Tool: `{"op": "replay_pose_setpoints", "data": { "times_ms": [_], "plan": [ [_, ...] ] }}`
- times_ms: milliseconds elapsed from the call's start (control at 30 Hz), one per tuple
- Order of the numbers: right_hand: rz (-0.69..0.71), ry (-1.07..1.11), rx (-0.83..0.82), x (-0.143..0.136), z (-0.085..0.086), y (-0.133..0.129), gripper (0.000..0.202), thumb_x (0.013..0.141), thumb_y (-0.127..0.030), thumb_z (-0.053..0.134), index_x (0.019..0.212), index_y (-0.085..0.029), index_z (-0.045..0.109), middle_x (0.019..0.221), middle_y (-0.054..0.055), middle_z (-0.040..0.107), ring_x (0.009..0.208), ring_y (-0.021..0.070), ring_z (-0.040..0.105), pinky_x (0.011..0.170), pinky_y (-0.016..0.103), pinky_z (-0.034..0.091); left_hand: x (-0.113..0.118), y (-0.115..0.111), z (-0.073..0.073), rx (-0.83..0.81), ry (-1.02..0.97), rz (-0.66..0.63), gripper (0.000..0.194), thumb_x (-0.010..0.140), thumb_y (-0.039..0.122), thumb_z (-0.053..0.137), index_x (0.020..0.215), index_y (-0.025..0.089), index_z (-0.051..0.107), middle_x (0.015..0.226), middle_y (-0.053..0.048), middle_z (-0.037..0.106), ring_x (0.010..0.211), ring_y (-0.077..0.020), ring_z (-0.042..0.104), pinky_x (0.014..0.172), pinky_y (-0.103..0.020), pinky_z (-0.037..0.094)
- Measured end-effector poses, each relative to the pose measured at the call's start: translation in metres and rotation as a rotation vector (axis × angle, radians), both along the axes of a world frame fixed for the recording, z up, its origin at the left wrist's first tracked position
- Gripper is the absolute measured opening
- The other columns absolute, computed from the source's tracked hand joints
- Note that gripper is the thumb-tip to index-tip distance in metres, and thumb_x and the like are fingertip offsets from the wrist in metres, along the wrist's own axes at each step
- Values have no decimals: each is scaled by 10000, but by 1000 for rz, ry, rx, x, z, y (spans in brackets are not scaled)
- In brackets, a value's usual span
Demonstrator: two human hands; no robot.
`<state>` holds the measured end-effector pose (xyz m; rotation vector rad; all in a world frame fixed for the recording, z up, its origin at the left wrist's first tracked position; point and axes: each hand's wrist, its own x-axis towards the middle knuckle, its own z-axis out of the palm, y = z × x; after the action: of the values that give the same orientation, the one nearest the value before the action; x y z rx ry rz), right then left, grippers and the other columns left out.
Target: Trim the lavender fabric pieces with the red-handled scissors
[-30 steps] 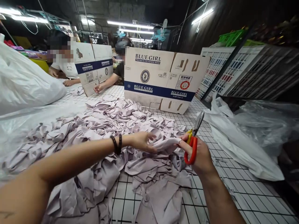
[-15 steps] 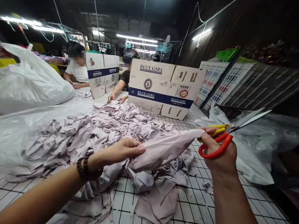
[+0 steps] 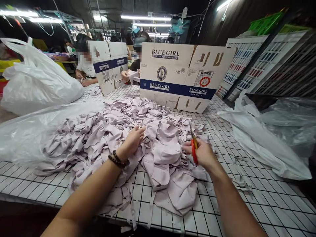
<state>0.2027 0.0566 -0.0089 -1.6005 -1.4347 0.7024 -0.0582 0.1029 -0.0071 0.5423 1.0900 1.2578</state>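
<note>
A large heap of pale mauve fabric pieces (image 3: 113,126) lies across the gridded table (image 3: 212,210). My left hand (image 3: 134,140), with dark beads at the wrist, is at the middle of the heap, its fingers partly curled against the cloth; whether they grip a piece is hidden. My right hand (image 3: 202,153) holds the red and yellow scissors (image 3: 194,151) at the heap's right side, blades pointing away from me. Between both hands lies a flatter cloth piece (image 3: 166,151) on top of the others.
Printed cardboard panels (image 3: 170,75) stand upright behind the heap. Plastic bags are at left (image 3: 41,79) and right (image 3: 266,138). Beyond the panels, a person in white (image 3: 86,69) and another person's hand with cloth (image 3: 125,76) show. White crates (image 3: 261,62) stand at right.
The cloth stretched between my hands has been let go. Both hands have come down to the heap, and the scissors moved left with my right hand. The view has shifted.
</note>
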Motion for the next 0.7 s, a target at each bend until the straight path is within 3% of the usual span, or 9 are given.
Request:
{"op": "replay_pose_setpoints", "data": {
  "times_ms": [100, 233, 333, 467, 600, 700],
  "plan": [
    [119, 69, -90, -18, -22, -26, 356, 513, -354, 853, 749, -188, 643, 614, -19, 635, 524, 156, 563, 516, 285, 474, 6, -32, -15, 14, 68, -5, 389, 785, 125, 694, 1121, 199, 512, 936, 5, 596, 717, -57, 585, 705, -163, 454],
    [163, 149, -96, -39, -31, -29, 313, 555, -341, 843, 657, -196, 584, 565, -46, 556, 531, 132, 480, 501, 248, 388, 20, -66, -34, -81, 85, -171, 346, 730, 154, 745, 1009, 140, 540, 745, 7, 586, 610, -84, 579, 603, -198, 466],
    [186, 252, -79, -39, -18, -18, 363, 614, -428, 810, 670, -210, 525, 543, -64, 511, 497, 117, 444, 475, 238, 354, 27, -75, -40, -121, 62, -307, 380, 675, 173, 792, 995, 120, 596, 726, -6, 607, 554, -68, 548, 511, -169, 416],
    [239, 370, -87, -34, 11, -9, 400, 630, -489, 796, 708, -208, 521, 530, -64, 530, 475, 113, 471, 460, 231, 361, 34, -78, -37, -98, 29, -425, 486, 593, 240, 853, 1022, 128, 654, 831, -32, 650, 504, -34, 481, 440, -155, 331],
    [240, 437, -101, -37, 26, -10, 426, 597, -487, 820, 685, -201, 517, 469, -70, 521, 417, 97, 441, 410, 214, 317, 46, -79, -36, -8, 84, -421, 461, 573, 308, 864, 964, 134, 692, 880, -36, 668, 556, -57, 512, 472, -176, 341],
    [238, 475, -103, -44, 29, -10, 426, 584, -482, 828, 676, -198, 525, 440, -73, 512, 394, 92, 425, 392, 210, 292, 54, -78, -40, 106, 199, -329, 362, 576, 304, 863, 871, 149, 722, 943, -38, 664, 814, -141, 593, 657, -204, 432]
  ]
}}
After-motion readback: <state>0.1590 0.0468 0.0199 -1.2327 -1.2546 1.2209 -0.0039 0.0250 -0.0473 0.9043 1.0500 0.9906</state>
